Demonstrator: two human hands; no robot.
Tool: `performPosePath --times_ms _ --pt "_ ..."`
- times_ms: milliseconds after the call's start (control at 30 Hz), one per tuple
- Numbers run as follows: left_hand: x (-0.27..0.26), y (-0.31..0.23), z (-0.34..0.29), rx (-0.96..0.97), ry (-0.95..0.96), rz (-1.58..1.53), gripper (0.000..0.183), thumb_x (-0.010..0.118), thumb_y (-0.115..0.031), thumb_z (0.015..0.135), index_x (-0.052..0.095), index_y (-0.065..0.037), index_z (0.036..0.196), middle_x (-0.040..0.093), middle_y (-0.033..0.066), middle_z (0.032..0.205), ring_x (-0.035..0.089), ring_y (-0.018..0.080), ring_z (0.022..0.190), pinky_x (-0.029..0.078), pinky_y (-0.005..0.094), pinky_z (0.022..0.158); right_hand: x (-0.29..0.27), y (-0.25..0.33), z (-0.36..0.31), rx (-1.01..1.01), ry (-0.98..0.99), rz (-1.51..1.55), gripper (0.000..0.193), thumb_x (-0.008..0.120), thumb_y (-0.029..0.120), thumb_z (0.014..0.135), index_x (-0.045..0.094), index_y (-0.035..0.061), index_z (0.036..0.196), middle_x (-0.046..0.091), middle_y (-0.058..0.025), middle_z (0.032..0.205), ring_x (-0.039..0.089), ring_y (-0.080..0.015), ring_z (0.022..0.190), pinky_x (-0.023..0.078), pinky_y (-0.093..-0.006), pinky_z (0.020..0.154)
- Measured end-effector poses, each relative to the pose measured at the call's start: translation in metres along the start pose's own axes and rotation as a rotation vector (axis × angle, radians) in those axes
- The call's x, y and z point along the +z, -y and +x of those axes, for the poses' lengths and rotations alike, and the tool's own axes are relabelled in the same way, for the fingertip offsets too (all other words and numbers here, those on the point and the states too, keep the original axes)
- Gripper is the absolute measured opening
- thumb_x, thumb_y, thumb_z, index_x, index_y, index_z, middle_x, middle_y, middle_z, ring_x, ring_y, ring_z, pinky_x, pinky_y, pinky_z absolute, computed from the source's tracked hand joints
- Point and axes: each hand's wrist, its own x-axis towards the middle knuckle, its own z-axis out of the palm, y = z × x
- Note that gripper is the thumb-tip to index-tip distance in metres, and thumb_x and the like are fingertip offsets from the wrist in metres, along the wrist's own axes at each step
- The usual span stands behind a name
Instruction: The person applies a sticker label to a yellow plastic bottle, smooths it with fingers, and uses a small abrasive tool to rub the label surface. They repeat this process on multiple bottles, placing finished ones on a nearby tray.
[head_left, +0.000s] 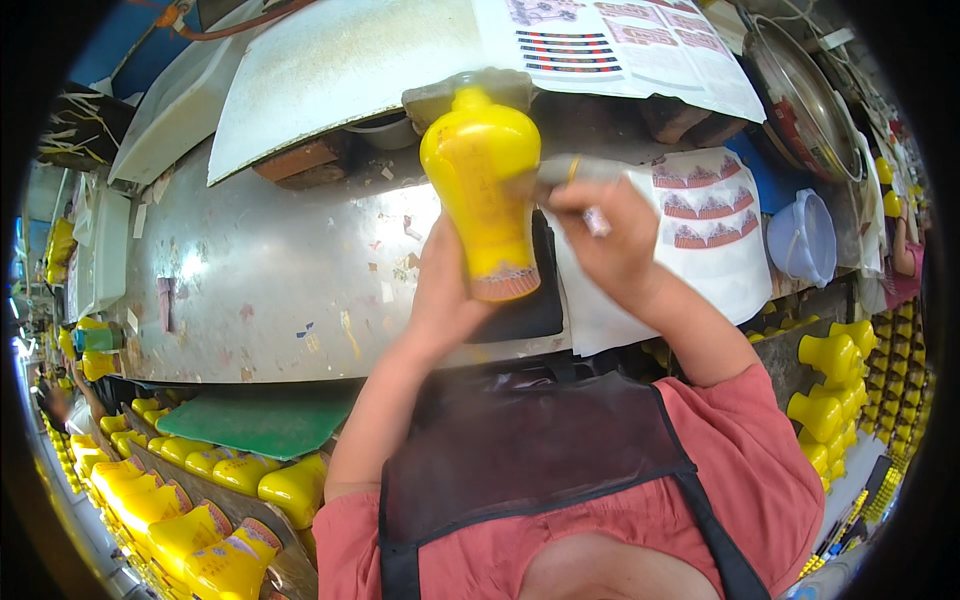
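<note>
From my end I watch the left hand [447, 285] closed around the lower left side of a yellow vase [484, 160], which sits over the middle of the metal table [260, 300] with its narrow neck pointing away from the wearer and its patterned foot toward the body. The neck overlaps a grey block [425, 100] at the far side; I cannot tell whether the two touch. A faint darker design shows on the vase's body, too smeared for me to make out. The right hand [612, 235] is closed on a blurred implement [556, 173], its fingers curled in, and that implement reaches to the vase's right side, though I cannot tell if it makes contact. Below the vase I see part of a black pad [547, 290], and just right of it a white sheet [610, 310] printed with scalloped pieces, partly behind the right forearm. A lilac bucket [803, 240] stands beyond that sheet's right edge. Left of the grey block, a reddish brick [298, 163] sits under the edge of a white board [340, 80]. Small scraps dot the metal surface. At lower left I have a green board [260, 420] near rows of other yellow vases [215, 562].
</note>
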Motion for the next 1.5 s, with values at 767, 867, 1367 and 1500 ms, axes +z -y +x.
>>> performPosePath --times_ms 767,867,1367,1500 --pt "0.006 -0.004 -0.016 0.201 -0.316 0.255 0.095 0.091 -0.025 0.071 0.041 -0.001 0.148 0.058 0.0224 0.133 0.054 0.0417 0.125 0.043 0.0489 0.106 0.004 0.028 -0.012 -0.218 0.057 0.093 0.039 0.082 -0.005 0.065 0.074 0.0105 0.099 0.074 -0.0091 0.094 0.069 -0.0309 0.077 0.054 -0.0360 0.069" --pt "0.007 -0.006 -0.020 0.163 -0.349 0.309 0.103 0.092 -0.027 0.071 0.034 0.000 0.151 0.055 0.0211 0.138 0.053 0.0401 0.128 0.042 0.0482 0.108 0.001 0.033 -0.014 0.129 0.050 0.260 0.028 0.081 -0.008 0.076 0.074 0.0047 0.100 0.074 -0.0093 0.093 0.071 -0.0179 0.082 0.055 -0.0302 0.070" --pt "-0.012 -0.002 -0.014 0.084 -0.209 -0.027 0.097 0.075 -0.040 0.091 0.019 -0.006 0.163 0.043 0.0170 0.149 0.045 0.0300 0.137 0.038 0.0449 0.114 -0.016 0.024 -0.026 -0.135 0.193 -0.003 0.038 0.084 -0.006 0.067 0.073 0.0090 0.100 0.075 -0.0094 0.095 0.071 -0.0273 0.081 0.055 -0.0333 0.068" --pt "-0.016 -0.024 0.010 -0.035 -0.226 -0.503 0.077 0.045 -0.050 0.108 0.017 -0.007 0.165 0.035 0.0159 0.159 0.037 0.0279 0.145 0.033 0.0429 0.118 -0.016 0.025 -0.027 -0.168 0.203 0.041 0.039 0.085 -0.004 0.067 0.073 0.0096 0.102 0.075 -0.0101 0.095 0.070 -0.0277 0.077 0.054 -0.0352 0.068"
